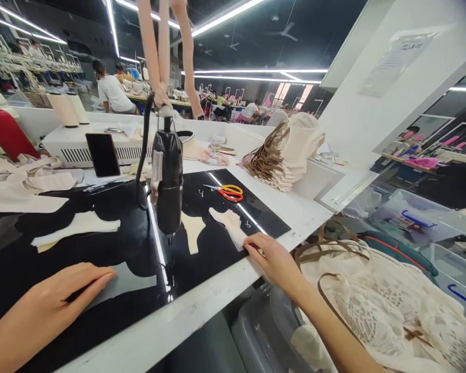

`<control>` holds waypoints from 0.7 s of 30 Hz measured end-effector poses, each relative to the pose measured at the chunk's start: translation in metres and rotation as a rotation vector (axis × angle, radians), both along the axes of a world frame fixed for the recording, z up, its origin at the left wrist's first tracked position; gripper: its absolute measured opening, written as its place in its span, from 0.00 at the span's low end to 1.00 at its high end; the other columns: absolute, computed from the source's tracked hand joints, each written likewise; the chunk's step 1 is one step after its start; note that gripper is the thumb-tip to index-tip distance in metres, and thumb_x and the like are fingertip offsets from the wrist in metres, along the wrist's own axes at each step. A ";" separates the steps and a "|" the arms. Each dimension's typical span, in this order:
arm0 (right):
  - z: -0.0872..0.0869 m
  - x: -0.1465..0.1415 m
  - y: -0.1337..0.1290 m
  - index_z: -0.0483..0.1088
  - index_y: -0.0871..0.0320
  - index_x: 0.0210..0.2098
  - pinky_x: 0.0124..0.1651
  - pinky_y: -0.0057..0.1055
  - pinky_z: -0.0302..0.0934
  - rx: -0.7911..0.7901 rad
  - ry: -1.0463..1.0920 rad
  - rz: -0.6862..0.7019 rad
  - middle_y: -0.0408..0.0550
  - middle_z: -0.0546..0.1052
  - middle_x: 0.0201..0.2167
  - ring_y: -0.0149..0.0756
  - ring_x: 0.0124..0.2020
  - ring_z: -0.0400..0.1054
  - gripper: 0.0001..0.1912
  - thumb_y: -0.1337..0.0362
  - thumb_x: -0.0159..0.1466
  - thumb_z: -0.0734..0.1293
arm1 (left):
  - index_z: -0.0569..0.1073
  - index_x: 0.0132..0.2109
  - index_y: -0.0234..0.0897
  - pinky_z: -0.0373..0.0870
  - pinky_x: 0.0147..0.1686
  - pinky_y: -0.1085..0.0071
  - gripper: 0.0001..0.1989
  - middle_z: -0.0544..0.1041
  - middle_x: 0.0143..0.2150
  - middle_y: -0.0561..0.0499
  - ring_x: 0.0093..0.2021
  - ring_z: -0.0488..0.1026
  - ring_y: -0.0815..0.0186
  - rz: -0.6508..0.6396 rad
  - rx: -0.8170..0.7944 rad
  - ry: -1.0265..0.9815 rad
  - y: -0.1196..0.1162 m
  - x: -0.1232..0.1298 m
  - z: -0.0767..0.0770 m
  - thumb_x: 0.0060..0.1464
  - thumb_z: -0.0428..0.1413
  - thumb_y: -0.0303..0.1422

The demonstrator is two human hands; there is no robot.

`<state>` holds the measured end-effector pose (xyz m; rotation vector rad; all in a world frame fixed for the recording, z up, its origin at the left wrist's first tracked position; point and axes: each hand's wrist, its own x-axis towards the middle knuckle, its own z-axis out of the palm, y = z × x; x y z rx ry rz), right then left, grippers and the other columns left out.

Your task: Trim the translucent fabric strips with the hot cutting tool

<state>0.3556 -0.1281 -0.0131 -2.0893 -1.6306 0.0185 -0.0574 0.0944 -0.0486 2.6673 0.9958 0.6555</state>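
Note:
My left hand (64, 295) is at the lower left, thumb and fingers pinched on the edge of a translucent pale grey piece (134, 281) lying on the black glossy board (202, 269). Near the board's front edge, my right hand (271, 255) pinches the lower corner of a cream fabric piece (230, 223). Between the hands hangs a black corded tool (170, 181) with a thin tip, pointing down. A cream cut piece (193, 232) lies just behind it. Farther left rests a stack of white and cream cut pieces (77, 228).
Red-and-yellow-handled scissors (231, 192) lie toward the back of the board. A phone (102, 154) leans against a white vented box (70, 147). Stacked cream garments (287, 153) stand at the back right. More lace garments (388, 300) fill the area right of the table. Cream strips (163, 52) suspend the tool.

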 end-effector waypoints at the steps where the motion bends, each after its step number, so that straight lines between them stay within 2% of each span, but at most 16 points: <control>1: 0.000 0.001 -0.001 0.77 0.54 0.39 0.45 0.37 0.69 0.019 0.031 -0.001 0.48 0.81 0.38 0.40 0.40 0.76 0.12 0.64 0.72 0.61 | 0.81 0.45 0.63 0.79 0.56 0.66 0.13 0.84 0.46 0.70 0.46 0.84 0.62 0.004 -0.001 -0.005 0.000 0.000 -0.001 0.65 0.53 0.53; 7: 0.005 0.007 0.005 0.78 0.54 0.35 0.37 0.34 0.67 0.136 0.263 -0.054 0.48 0.82 0.37 0.39 0.36 0.74 0.10 0.60 0.67 0.64 | 0.82 0.46 0.61 0.78 0.58 0.66 0.14 0.85 0.47 0.66 0.47 0.84 0.61 -0.017 0.003 -0.067 0.001 0.002 -0.005 0.65 0.53 0.52; 14: 0.029 0.013 0.029 0.78 0.58 0.38 0.27 0.31 0.66 0.259 0.586 -0.163 0.47 0.80 0.27 0.34 0.24 0.69 0.17 0.50 0.65 0.67 | 0.85 0.42 0.54 0.80 0.50 0.71 0.18 0.86 0.42 0.60 0.41 0.85 0.62 -0.075 0.037 -0.088 -0.009 0.013 0.019 0.66 0.52 0.52; 18: 0.039 0.017 0.046 0.78 0.59 0.38 0.26 0.30 0.67 0.339 0.675 -0.163 0.53 0.81 0.33 0.38 0.31 0.74 0.21 0.46 0.63 0.68 | 0.84 0.43 0.50 0.79 0.47 0.73 0.17 0.86 0.41 0.58 0.40 0.84 0.63 -0.106 0.056 -0.121 -0.012 0.016 0.023 0.67 0.53 0.49; 21: 0.046 0.019 0.050 0.78 0.58 0.35 0.24 0.31 0.67 0.361 0.686 -0.131 0.55 0.83 0.36 0.38 0.29 0.74 0.21 0.45 0.61 0.70 | 0.83 0.44 0.48 0.76 0.45 0.75 0.15 0.85 0.40 0.56 0.40 0.82 0.65 -0.126 0.032 -0.110 -0.017 0.018 0.022 0.70 0.53 0.45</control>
